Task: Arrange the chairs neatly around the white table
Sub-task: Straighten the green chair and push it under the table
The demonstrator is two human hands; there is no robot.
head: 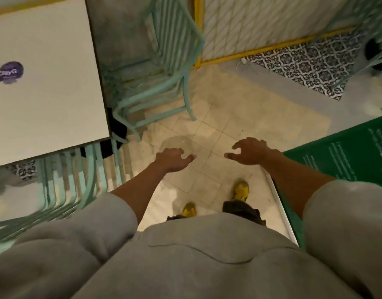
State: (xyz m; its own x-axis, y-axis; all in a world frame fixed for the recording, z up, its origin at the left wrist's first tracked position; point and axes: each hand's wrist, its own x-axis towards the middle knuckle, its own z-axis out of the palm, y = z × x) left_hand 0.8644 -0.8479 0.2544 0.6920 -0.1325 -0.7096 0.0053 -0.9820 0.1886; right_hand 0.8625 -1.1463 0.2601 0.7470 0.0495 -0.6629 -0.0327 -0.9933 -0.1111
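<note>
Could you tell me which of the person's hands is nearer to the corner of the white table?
Left. The left hand hovers open just right of the white table corner; the right hand hangs open farther right, over the floor.

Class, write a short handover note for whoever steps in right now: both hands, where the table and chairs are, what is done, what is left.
Left hand and right hand: open, empty, over the tiled floor.
White table: upper left.
Near chair: tucked under the table's near edge.
Side chair: beside the table's right edge, angled, apart from it.
Done: near chair looks placed.
Left: probably straighten the side chair.
</note>
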